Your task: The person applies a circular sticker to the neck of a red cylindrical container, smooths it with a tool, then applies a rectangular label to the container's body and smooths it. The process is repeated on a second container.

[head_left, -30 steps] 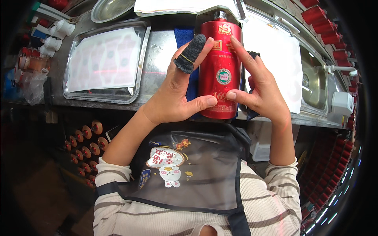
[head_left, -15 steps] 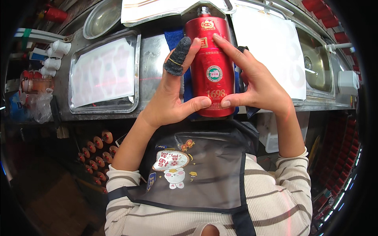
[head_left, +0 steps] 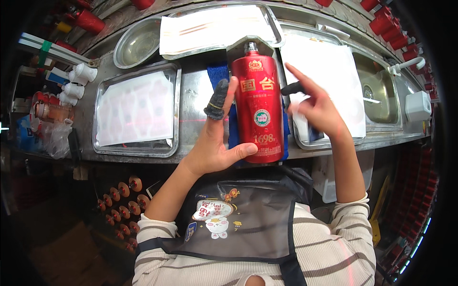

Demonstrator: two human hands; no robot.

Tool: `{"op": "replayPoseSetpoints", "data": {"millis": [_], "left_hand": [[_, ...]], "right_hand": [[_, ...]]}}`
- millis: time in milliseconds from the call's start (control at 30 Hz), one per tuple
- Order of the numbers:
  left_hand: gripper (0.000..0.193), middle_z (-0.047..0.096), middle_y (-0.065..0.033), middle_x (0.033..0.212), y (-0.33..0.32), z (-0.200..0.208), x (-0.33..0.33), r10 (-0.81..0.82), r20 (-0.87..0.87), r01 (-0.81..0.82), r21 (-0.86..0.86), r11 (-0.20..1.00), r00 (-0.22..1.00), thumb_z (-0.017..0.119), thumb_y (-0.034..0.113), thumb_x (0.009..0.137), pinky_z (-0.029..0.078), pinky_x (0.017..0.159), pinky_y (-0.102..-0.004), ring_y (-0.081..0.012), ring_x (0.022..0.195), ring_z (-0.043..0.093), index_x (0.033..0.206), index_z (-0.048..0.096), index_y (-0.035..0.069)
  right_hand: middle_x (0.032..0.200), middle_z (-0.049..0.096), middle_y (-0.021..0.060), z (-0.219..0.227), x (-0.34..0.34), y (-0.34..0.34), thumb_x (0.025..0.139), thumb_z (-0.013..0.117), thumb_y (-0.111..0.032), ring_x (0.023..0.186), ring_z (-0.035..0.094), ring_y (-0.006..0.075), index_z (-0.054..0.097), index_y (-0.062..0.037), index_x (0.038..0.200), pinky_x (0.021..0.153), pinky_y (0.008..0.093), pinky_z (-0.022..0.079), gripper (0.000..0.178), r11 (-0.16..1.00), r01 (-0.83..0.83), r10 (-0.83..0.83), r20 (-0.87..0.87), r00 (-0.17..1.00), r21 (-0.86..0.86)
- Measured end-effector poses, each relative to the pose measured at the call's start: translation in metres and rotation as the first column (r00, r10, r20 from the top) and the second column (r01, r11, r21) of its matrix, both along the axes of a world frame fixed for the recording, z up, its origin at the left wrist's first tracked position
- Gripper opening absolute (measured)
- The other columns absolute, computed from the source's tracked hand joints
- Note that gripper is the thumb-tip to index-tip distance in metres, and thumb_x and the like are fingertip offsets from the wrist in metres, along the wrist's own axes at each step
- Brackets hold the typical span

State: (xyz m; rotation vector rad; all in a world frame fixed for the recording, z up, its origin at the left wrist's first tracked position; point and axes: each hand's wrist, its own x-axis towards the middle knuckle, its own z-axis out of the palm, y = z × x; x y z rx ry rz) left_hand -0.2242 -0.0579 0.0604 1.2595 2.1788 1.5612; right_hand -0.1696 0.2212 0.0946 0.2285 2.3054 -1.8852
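A glossy red bottle (head_left: 260, 121) with gold lettering, a round green-and-white sticker and a bare glass neck stands in front of me. My left hand (head_left: 212, 140) grips its left side, thumb across the lower front; a dark grey finger cover is on one finger. Apart from the bottle, just to its right, is my right hand (head_left: 317, 107). Its index finger points up and away, another finger in a black cover reaches toward the bottle, and I see nothing held. Blue cloth (head_left: 218, 75) shows behind and beside the bottle.
White label sheets (head_left: 136, 110) lie in a metal tray (head_left: 177, 114) on the left. More white sheets (head_left: 329, 81) lie right, beside a sink (head_left: 393, 95). Behind are a metal bowl (head_left: 137, 44) and another sheet-covered tray (head_left: 279, 33). Spools (head_left: 123, 189) hang below the counter.
My right hand has let go of the bottle's right side and moved off to the right, its index finger stretched out. My left hand still holds the bottle. The whole view has shifted slightly.
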Motion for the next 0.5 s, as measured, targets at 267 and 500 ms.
{"op": "replayPoseSetpoints", "data": {"millis": [267,500], "left_hand": [[0.121,0.005,-0.0196,0.169,0.004,0.001,0.007,-0.094,0.234,0.081,0.063,0.995,0.968,0.085,0.029,0.080,0.014,0.125,-0.0446,-0.0324,0.156,0.011,0.161,-0.002,0.005],[0.123,0.001,-0.0261,0.167,0.008,-0.009,0.009,-0.095,0.246,0.069,0.112,0.991,0.964,0.086,0.029,0.079,0.014,0.124,-0.0467,-0.0370,0.156,0.008,0.161,-0.002,0.005]], "right_hand": [[0.098,0.067,0.0072,-0.009,0.003,0.016,0.087,0.066,-0.003,0.086,0.066,0.0163,0.061,-0.0006,0.121,0.078,0.0288,0.055,0.035,0.789,0.475,-0.527,-0.033,0.849,-0.391],[0.082,0.058,0.0150,0.060,0.010,-0.066,0.068,0.073,0.002,0.075,0.062,0.0351,0.062,-0.0004,0.103,0.068,0.0391,0.052,0.036,0.761,-0.137,0.506,-0.448,0.737,0.634]]}}
